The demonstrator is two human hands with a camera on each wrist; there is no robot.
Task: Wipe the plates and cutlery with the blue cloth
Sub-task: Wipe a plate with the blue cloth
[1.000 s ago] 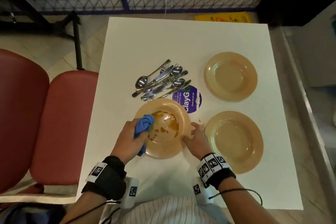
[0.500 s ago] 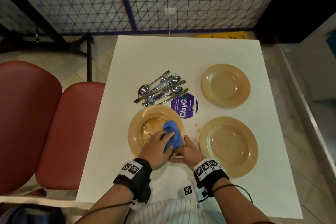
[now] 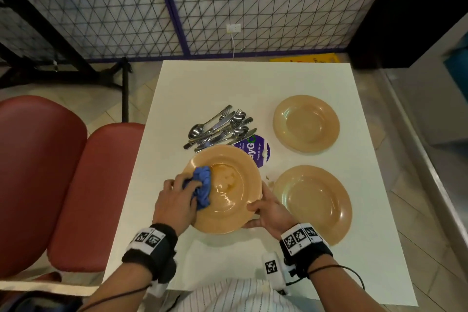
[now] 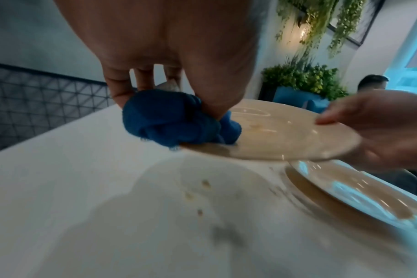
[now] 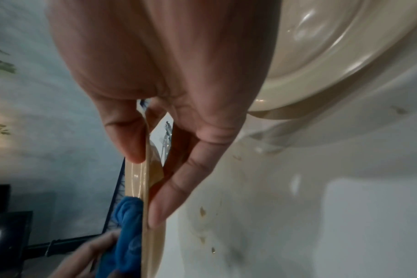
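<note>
The left hand point(image 3: 174, 201) has its fingers curled round the bunched blue cloth point(image 3: 201, 186) and presses it onto the left side of a tan plate point(image 3: 228, 220). The right hand point(image 3: 269, 213) pinches that plate's right rim, thumb on top and fingers under it. From the left wrist the plate stands clear of the white table point(image 3: 228, 88), tilted up in the grip. A wet brown smear shines in its well.

Small brown drips mark the tabletop under the lifted plate point(image 4: 205, 184). Just right of it, a second tan plate point(image 3: 312, 204) lies flat on the table, and a third plate point(image 3: 306, 123) sits beyond that one, well apart from the hands. A loose heap of cutlery point(image 3: 220, 128), spoons, forks and knives, lies just beyond the held plate.

Between the cutlery and the plates a round purple sticker point(image 3: 258, 151) is half covered by the held plate's rim; the letters "ayG" and a small line "Clean as you go" can be read. Both wrists wear black bands with square black-and-white markers. Red padded seats point(image 3: 76, 185) stand to the left of the table.
</note>
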